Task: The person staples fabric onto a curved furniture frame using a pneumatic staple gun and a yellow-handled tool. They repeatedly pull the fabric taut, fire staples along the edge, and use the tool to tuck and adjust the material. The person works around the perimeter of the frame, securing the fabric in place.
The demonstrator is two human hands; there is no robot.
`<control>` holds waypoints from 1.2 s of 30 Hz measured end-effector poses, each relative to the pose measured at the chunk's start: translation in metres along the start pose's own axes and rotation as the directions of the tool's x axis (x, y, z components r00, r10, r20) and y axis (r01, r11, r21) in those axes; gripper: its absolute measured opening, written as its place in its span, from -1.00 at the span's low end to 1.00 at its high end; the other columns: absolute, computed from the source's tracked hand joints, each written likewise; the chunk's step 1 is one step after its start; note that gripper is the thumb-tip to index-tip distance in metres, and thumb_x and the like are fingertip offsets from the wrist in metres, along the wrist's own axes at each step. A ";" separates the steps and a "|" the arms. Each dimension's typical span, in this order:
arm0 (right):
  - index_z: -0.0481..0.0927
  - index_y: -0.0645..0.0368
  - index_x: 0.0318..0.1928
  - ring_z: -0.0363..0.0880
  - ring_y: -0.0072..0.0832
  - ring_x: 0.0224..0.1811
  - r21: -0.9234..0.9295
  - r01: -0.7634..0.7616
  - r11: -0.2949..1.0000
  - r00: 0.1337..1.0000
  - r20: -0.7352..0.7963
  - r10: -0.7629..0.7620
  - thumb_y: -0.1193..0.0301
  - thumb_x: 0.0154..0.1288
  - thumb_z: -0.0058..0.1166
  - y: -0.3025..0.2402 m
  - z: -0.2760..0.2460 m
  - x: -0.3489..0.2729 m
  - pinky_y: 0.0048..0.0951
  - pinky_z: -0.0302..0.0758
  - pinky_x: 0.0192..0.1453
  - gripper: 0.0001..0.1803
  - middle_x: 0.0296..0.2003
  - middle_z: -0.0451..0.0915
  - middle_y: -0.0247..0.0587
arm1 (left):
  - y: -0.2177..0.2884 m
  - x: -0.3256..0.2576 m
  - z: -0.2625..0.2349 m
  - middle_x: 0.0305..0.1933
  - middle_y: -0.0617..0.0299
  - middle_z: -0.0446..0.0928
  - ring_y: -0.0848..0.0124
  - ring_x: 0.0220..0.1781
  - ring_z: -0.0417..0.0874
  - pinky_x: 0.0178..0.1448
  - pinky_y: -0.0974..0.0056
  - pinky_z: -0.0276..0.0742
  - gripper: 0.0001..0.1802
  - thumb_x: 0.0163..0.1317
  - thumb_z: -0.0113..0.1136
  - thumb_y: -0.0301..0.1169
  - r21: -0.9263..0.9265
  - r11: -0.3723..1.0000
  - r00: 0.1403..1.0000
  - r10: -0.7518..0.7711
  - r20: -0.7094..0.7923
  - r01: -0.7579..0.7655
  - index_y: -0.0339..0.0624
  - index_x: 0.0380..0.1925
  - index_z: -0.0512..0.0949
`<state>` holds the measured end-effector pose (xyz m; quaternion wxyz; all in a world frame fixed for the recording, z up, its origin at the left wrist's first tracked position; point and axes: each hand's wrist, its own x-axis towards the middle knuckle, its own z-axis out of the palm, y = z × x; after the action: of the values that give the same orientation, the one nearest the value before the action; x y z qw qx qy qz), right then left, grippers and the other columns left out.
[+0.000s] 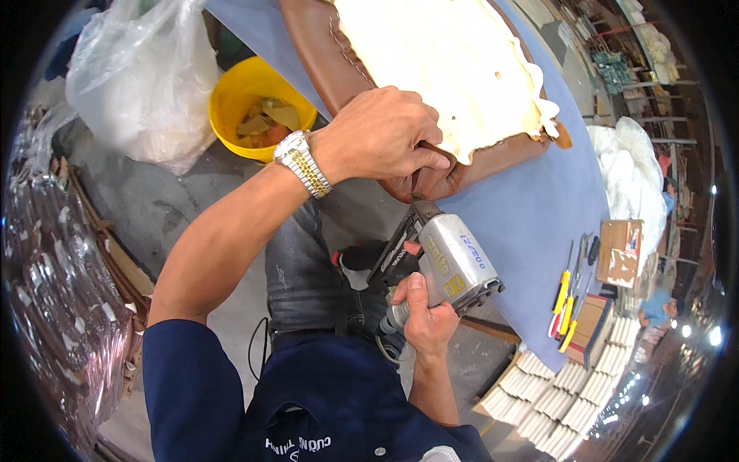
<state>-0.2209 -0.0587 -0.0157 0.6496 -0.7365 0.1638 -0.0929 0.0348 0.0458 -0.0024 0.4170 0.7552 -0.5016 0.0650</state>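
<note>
A piece with brown leather upholstery (500, 163) and a cream foam or fabric face (454, 69) lies on the blue work surface. My left hand (385, 135) is closed at its near corner, pinching the folded leather edge between thumb and fingers. Below that corner, my right hand (427, 319) is wrapped round the handle of a silver and black air stapler (458, 258). The stapler's nose points up at the leather fold, close under my left thumb; whether it touches cannot be made out. An air hose fitting shows at the handle's lower end.
To the left stand a yellow bucket (231, 108) of scraps and a bulging clear plastic bag (146, 85). Yellow-handled screwdrivers (566, 300) lie on the right edge of the blue surface (508, 231), near a cardboard box (620, 252). Plastic-wrapped pieces (65, 308) are stacked far left.
</note>
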 end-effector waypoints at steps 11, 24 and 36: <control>0.26 0.36 0.40 0.51 -0.58 -0.48 -0.472 0.211 0.856 0.971 0.003 -0.238 0.74 0.45 -0.06 0.006 0.017 -0.002 -0.50 0.53 -0.42 -0.47 0.11 0.62 0.17 | -0.005 0.011 0.000 -0.57 -0.04 0.59 -0.06 -0.44 0.65 -0.34 0.06 0.51 -0.60 0.11 0.49 -0.12 -0.069 0.995 0.997 -0.074 0.036 0.076 -0.28 -0.55 0.69; 0.30 0.32 0.38 0.51 -0.58 -0.48 -0.851 0.304 0.428 0.937 0.186 -0.296 0.72 0.46 -0.04 -0.016 0.025 0.012 -0.51 0.53 -0.42 -0.49 0.04 0.65 0.05 | -0.005 0.011 -0.001 -0.55 -0.03 0.59 -0.03 -0.43 0.65 -0.33 0.03 0.53 -0.70 0.08 0.43 -0.23 -0.065 0.989 0.989 -0.130 0.064 0.134 -0.26 -0.58 0.68; 0.34 0.31 0.35 0.52 -0.61 -0.49 -0.755 0.124 0.644 0.991 0.061 -0.120 0.70 0.46 -0.04 -0.043 0.021 0.015 -0.55 0.49 -0.44 -0.53 -0.06 0.67 -0.06 | -0.005 0.003 0.008 -0.53 0.10 0.59 0.08 -0.35 0.68 -0.26 0.03 0.57 -0.75 0.09 0.40 -0.27 -0.075 0.987 0.990 -0.140 0.035 0.142 -0.20 -0.61 0.67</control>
<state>-0.1948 -0.0403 0.0227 0.2763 -0.9497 0.1359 -0.0577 0.0372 0.0388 -0.0090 0.4420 0.7730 -0.4551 0.0046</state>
